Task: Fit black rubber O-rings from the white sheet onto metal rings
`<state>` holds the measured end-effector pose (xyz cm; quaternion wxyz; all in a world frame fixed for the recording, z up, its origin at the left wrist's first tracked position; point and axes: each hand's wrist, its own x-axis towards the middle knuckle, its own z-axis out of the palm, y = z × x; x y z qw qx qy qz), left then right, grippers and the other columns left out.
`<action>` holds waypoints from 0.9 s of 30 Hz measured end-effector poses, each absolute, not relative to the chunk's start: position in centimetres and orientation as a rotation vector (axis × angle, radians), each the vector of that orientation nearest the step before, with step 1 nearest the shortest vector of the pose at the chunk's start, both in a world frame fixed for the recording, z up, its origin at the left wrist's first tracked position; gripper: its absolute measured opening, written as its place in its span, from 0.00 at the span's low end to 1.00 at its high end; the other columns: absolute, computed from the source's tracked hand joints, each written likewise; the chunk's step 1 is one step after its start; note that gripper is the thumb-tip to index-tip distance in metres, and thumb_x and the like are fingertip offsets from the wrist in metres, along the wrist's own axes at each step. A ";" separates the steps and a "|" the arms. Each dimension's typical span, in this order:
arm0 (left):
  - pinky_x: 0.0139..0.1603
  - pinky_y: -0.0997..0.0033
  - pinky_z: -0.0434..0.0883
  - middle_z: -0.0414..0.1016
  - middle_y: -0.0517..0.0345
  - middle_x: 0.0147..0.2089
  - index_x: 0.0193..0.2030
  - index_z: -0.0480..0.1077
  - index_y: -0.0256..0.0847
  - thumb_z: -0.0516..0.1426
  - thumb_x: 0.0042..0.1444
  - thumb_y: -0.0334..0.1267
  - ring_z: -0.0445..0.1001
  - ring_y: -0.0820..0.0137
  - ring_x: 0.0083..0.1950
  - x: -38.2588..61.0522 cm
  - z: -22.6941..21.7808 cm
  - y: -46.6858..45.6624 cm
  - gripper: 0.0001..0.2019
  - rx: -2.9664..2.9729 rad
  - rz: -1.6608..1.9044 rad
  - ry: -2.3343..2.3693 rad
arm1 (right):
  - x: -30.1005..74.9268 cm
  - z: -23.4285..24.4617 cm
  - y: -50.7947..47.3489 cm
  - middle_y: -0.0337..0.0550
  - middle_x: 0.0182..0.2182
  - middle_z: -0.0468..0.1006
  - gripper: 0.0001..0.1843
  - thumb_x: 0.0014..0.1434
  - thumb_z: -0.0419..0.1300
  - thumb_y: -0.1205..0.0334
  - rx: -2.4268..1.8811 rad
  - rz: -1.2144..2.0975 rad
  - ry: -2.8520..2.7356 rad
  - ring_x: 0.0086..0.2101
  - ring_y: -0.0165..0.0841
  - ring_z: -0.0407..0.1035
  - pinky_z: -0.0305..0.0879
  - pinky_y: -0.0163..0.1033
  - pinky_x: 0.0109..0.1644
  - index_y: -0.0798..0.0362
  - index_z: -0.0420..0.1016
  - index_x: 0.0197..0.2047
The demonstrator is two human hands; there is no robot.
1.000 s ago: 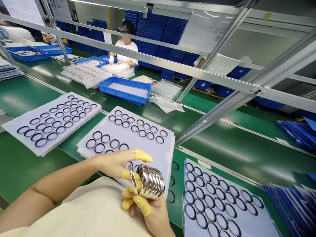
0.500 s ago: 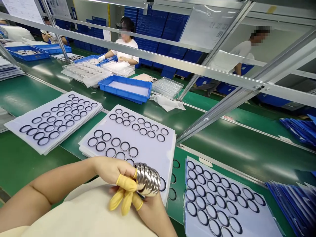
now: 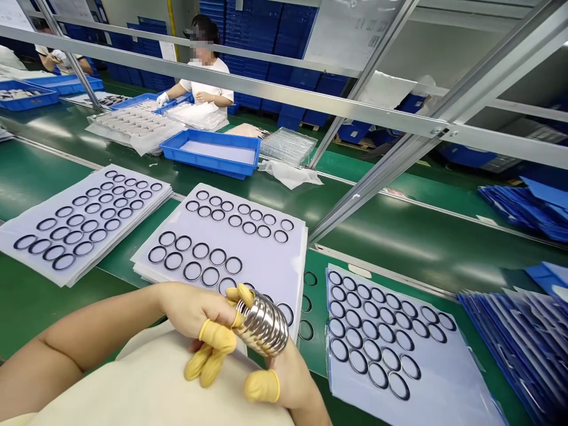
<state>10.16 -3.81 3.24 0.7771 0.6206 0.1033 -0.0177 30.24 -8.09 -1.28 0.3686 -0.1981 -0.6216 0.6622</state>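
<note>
A row of shiny metal rings (image 3: 266,325) is threaded over the fingers of my right hand (image 3: 290,373). Yellow finger cots cover its fingertips, which poke out past the row's left end, while its thumb points away below. My left hand (image 3: 190,313), also in yellow finger cots, is closed with a fingertip at the leftmost ring; the exact grip is partly hidden. Just beyond both hands lies a stack of white sheets (image 3: 257,260) bearing dark-edged rings (image 3: 210,276) in rows. Part of those rows is hidden behind my hands.
Ring-covered sheets lie at left (image 3: 26,222) and right (image 3: 426,378). A few loose rings (image 3: 306,329) rest on the green table (image 3: 317,349). Past a metal frame (image 3: 328,106) stand a blue tray (image 3: 213,167) and a co-worker (image 3: 217,77). Blue-edged stacks (image 3: 506,349) are at right.
My right thumb has swung down, away from my left hand, and the right fingertips now show above the rings. The view has shifted; the walking person at the back right is no longer visible.
</note>
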 end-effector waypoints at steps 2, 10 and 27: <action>0.16 0.79 0.65 0.78 0.52 0.26 0.53 0.69 0.33 0.47 0.61 0.58 0.74 0.71 0.20 10.2 3.4 -3.6 0.29 1.358 -0.031 0.192 | 30.4 -1.1 -8.3 0.48 0.53 0.73 0.48 0.44 0.63 0.32 -0.528 1.699 -1.548 0.58 0.48 0.61 0.52 0.57 0.62 0.40 0.58 0.65; 0.28 0.72 0.73 0.79 0.46 0.30 0.50 0.72 0.31 0.39 0.57 0.67 0.76 0.68 0.26 10.4 2.4 -4.1 0.40 1.378 0.177 0.288 | 29.7 -0.2 -8.7 0.46 0.35 0.77 0.45 0.46 0.63 0.33 -0.464 1.711 -1.550 0.36 0.42 0.70 0.68 0.49 0.41 0.46 0.62 0.62; 0.42 0.73 0.70 0.73 0.53 0.30 0.28 0.75 0.35 0.57 0.59 0.40 0.70 0.70 0.36 10.2 2.7 -3.2 0.13 1.611 0.542 0.541 | 30.4 -2.6 -10.3 0.52 0.58 0.68 0.34 0.51 0.62 0.37 -0.761 1.599 -1.559 0.60 0.50 0.59 0.59 0.55 0.61 0.45 0.69 0.56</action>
